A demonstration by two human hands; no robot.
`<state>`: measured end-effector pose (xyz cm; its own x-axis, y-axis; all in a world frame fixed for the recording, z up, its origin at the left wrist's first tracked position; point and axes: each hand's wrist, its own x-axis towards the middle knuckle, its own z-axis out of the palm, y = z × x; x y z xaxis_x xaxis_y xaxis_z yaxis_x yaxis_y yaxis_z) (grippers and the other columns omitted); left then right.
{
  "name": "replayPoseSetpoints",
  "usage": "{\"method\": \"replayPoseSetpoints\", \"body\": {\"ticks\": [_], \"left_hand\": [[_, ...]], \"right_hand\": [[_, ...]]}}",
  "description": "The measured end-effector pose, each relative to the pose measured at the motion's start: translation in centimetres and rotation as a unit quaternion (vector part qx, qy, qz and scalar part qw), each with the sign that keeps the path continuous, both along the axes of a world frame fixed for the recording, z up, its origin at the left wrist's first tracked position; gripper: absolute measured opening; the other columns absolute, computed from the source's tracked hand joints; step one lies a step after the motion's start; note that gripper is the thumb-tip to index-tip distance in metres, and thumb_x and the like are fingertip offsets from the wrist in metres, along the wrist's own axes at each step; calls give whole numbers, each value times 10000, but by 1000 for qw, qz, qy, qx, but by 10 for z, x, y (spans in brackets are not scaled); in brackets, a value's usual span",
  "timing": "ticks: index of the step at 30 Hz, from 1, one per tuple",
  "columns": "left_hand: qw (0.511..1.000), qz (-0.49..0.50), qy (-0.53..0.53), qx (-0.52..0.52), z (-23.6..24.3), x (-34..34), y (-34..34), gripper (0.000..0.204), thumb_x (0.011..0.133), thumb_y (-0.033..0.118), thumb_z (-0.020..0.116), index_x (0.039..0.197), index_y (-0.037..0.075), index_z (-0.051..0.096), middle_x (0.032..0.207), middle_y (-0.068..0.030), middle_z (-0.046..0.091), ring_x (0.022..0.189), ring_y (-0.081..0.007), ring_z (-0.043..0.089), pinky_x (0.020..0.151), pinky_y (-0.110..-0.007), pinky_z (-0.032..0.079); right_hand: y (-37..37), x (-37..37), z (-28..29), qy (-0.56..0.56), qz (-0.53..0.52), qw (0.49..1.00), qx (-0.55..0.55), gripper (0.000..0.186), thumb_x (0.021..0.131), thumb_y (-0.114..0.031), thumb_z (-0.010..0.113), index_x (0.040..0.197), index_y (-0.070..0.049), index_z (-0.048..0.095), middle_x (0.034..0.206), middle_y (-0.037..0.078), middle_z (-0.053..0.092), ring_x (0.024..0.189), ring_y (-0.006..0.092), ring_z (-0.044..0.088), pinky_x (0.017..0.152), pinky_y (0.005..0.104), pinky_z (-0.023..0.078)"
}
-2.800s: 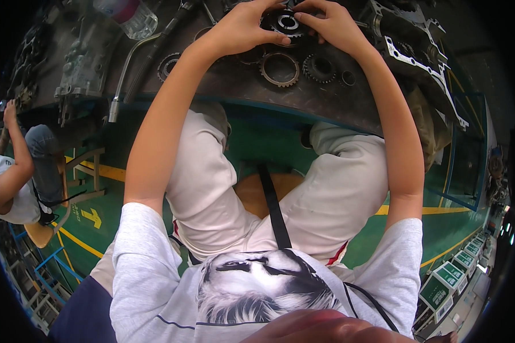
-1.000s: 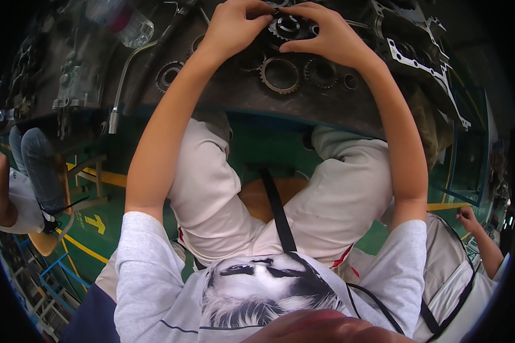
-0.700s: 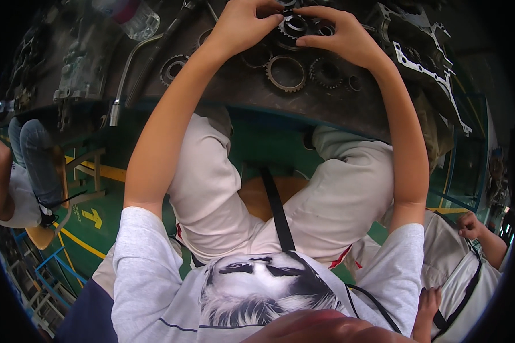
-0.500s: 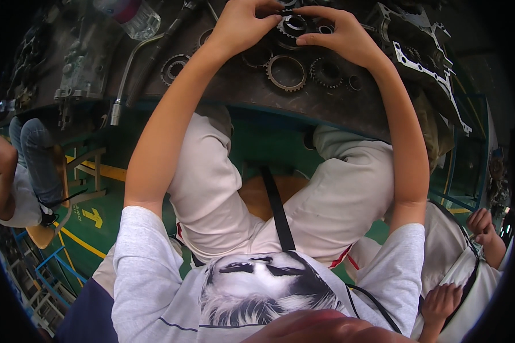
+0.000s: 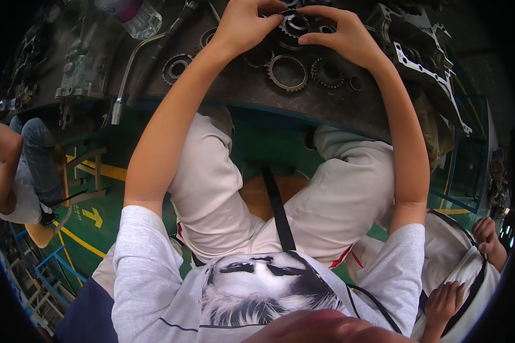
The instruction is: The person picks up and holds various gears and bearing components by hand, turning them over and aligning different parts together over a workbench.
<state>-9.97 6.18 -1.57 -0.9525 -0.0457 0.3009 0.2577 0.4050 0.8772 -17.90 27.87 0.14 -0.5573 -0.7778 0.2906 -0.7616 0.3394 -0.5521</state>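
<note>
On my dark table (image 5: 240, 86), nearer to me than my fingers (image 5: 320, 11), lie a toothed ring (image 5: 288, 89) and a gear (image 5: 319, 74); leftward from the fingers a socket wrench (image 5: 126, 74) (it reaches beyond the table), rightward a metal casing (image 5: 406, 59).

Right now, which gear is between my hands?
The shiny-centred gear, between your left hand and right hand; the wide toothed ring and dark gear lie nearer you, untouched.
</note>
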Motion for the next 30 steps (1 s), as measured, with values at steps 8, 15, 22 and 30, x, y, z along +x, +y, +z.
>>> {"method": "replayPoseSetpoints", "body": {"ticks": [8, 15, 22, 30], "left_hand": [[1000, 8, 12, 3, -3, -2, 0, 243, 850, 35, 638, 1068, -56, 694, 958, -168, 743, 893, -198, 717, 819, -316, 558], [1000, 10, 7, 9, -3, -2, 1, 232, 860, 25, 634, 1069, -53, 697, 967, -167, 745, 897, -199, 720, 825, -317, 559], [1000, 8, 10, 4, -5, -3, 1, 218, 871, 25, 638, 1066, -50, 699, 959, -164, 745, 896, -200, 720, 821, -316, 560], [1000, 3, 12, -18, -4, -7, 2, 207, 896, 16, 618, 1080, -48, 689, 963, -148, 744, 881, -183, 709, 807, -311, 555]], "right_hand": [[-4, 6, 6, 1, -17, 1000, 15, 589, 743, -333, 850, 1251, -88, 681, 1132, 110, 713, 962, 224, 663, 848, 332, 512], [-6, 20, 29, -112, -23, 993, -13, 541, 729, -198, 874, 1176, 28, 668, 992, 133, 723, 917, 174, 660, 864, 319, 530], [-6, 16, 27, -100, -11, 995, 3, 585, 729, -223, 874, 1212, 17, 645, 1063, 137, 694, 985, 197, 642, 900, 334, 511], [-2, -6, -8, 15, 42, 999, -14, 682, 743, -319, 839, 1353, -120, 609, 1255, 114, 658, 1094, 250, 625, 926, 351, 488]]}}
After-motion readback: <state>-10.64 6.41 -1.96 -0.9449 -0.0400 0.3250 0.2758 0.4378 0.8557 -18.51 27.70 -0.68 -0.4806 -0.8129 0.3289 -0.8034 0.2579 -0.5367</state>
